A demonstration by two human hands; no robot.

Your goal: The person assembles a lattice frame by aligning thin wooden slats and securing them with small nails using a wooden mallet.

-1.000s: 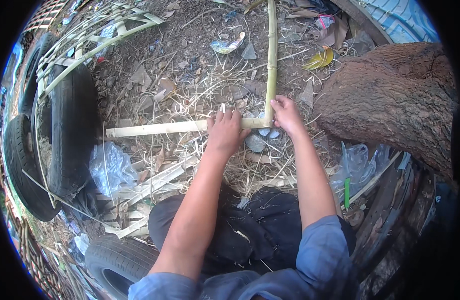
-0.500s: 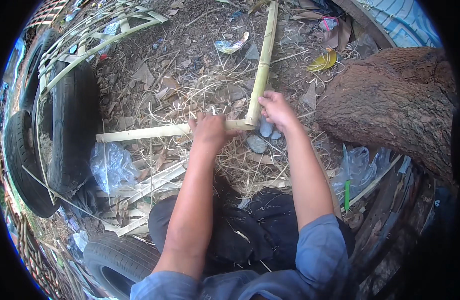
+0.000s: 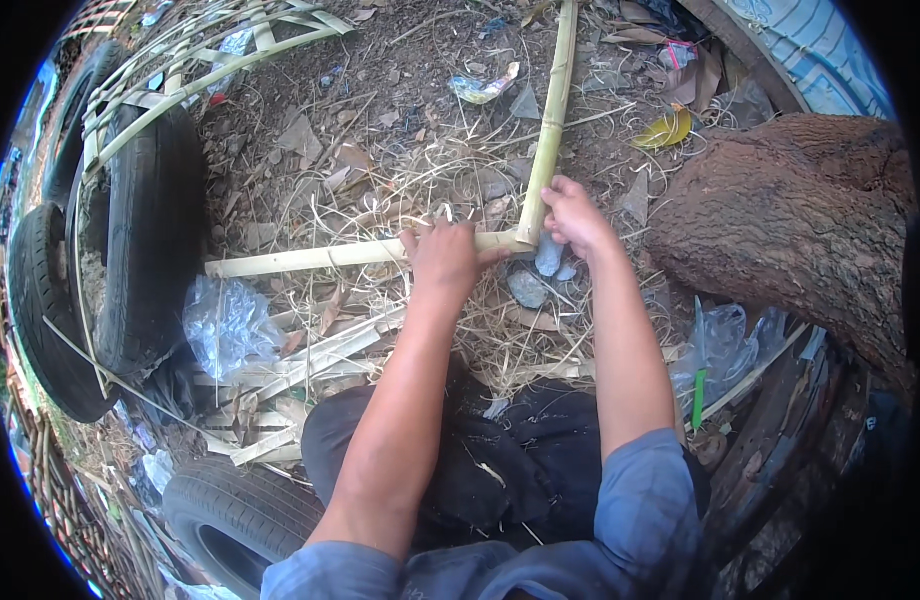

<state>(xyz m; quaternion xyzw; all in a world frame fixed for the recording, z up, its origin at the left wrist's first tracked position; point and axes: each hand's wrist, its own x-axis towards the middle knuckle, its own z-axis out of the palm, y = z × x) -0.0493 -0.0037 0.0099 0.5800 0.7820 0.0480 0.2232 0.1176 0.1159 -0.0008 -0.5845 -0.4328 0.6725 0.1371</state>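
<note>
A pale bamboo strip (image 3: 310, 258) runs sideways in front of me, and my left hand (image 3: 445, 255) grips it near its right end. At that end it meets a greener bamboo strip (image 3: 550, 130) that points away from me, forming a corner. Whether this is one folded piece or two pieces, I cannot tell. My right hand (image 3: 578, 215) is closed on the lower part of the greener strip, just above the corner, with thumb and fingers pinching its right edge. Curled shavings (image 3: 400, 205) lie beneath both.
Old tyres (image 3: 155, 240) stand at left, beside a woven bamboo piece (image 3: 220, 75). A thick tree trunk (image 3: 780, 210) lies at right. Near it is a green-handled knife (image 3: 698, 395) by a plastic bag (image 3: 730, 340). Split strips (image 3: 330, 350) lie near my knee; stones (image 3: 527, 289) sit below the corner.
The whole view has shifted slightly, so both hands and the bamboo appear a little further right. The grip of each hand looks the same.
</note>
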